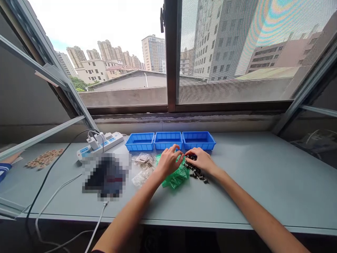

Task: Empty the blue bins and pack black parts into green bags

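My left hand (169, 162) is over a crumpled green plastic bag (177, 178), fingers bent and closed on its upper part. Close beside it, my right hand (202, 160) reaches into a pile of small dark metallic-looking parts (196, 172) on the bag's right. Its fingers are curled and brought together, and whatever they hold is hidden. The two hands' fingertips nearly meet. Left of the green bag lie clear plastic bags of small pieces (144, 160) and a clear bag with whitish contents (143, 176).
Three blue bins (168, 144) stand in a row behind the hands. A power strip (113, 140), cables (56, 189) and a blurred dark object (107, 177) are to the left. Farther left, small tan pieces (44, 159) lie near another person's sleeve (4, 169). Metal frames flank the table (252, 168).
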`<act>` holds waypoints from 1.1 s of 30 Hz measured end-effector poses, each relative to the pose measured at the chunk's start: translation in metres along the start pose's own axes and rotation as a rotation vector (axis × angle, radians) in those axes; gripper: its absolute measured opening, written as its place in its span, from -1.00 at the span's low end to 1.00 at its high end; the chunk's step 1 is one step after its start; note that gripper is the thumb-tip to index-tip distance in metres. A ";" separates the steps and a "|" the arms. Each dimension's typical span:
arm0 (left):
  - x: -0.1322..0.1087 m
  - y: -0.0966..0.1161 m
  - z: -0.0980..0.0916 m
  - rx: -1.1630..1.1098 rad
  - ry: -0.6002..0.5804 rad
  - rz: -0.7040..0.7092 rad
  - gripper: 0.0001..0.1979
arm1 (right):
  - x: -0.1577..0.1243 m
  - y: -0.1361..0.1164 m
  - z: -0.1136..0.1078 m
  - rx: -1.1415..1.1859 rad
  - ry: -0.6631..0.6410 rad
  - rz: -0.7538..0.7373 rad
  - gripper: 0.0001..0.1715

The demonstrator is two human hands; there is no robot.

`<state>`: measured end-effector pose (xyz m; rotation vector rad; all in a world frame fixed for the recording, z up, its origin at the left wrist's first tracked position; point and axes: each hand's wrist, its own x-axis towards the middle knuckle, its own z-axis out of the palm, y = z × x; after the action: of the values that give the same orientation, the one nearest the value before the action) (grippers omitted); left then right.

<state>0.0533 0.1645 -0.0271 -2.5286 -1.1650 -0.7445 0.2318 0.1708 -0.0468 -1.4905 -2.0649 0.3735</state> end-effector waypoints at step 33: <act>0.003 -0.002 -0.004 0.070 0.072 0.023 -0.86 | 0.003 -0.014 -0.007 1.025 -0.036 0.241 -0.55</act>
<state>0.0517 0.1660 -0.0220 -2.4334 -1.1175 -0.7685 0.2242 0.1681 -0.0333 -1.0462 -1.3113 1.3113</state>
